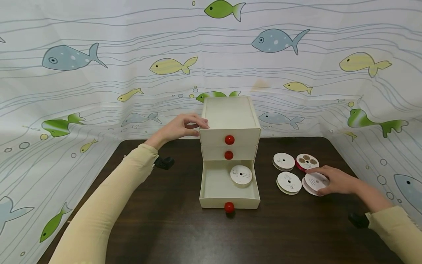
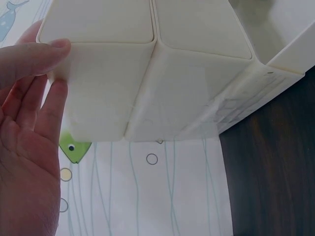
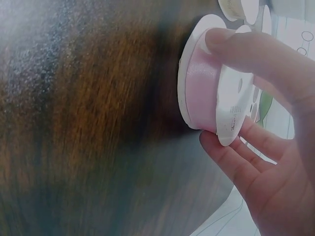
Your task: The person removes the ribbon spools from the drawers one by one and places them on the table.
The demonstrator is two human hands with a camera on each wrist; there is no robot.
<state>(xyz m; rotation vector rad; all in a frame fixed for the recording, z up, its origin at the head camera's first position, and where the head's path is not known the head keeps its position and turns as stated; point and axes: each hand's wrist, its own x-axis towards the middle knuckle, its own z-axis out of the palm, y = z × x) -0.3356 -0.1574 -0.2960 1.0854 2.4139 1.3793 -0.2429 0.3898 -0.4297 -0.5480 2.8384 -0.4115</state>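
A small cream drawer cabinet with red ball knobs stands on the dark table. Its lowest drawer is pulled out and holds one white-sided ribbon spool. At the cabinet's upper left edge rests my left hand; in the left wrist view its thumb and index finger touch the edge and side wall. Over on the right, my right hand pinches a pink ribbon spool by its edge between thumb and fingers. The spool appears slightly tilted in the right wrist view; whether it touches the table is unclear.
Beside the pink spool lie a white-topped spool, another white spool with a pale green edge, and a red ribbon spool with brown circles on top. A fish-print sheet surrounds the dark table.
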